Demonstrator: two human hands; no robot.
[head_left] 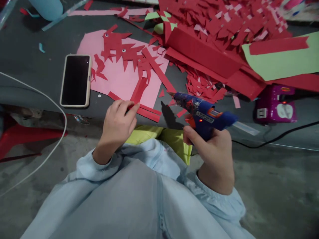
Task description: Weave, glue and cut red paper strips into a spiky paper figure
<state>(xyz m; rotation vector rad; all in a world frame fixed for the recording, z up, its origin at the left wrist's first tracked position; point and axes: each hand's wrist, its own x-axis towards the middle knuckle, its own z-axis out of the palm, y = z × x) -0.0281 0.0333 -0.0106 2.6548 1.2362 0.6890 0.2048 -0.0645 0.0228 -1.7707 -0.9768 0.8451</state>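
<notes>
My right hand [211, 149] is wrapped around the handle of a blue hot glue gun [193, 104], its nozzle pointing left and a clear glue stick [246, 128] jutting from its back. A small red light glows on the gun's side. At the table's near edge, the curled fingers of my left hand [121, 118] grip red paper strips [149, 113]; the thumb and fingertips partly cover them. Another red strip [140, 89] runs up from there. On a pink paper sheet [99, 76] lie red paper cut-outs [114, 41] with googly eyes, just beyond my left hand.
A phone [76, 81] lies left of the pink sheet. Red scraps and cut pieces [236, 20] heap at the back right, near folded red paper [204, 54] and green paper [281, 63]. A purple box [275, 106] and black cord [279, 136] are at right; a white cable [47, 96] hangs left.
</notes>
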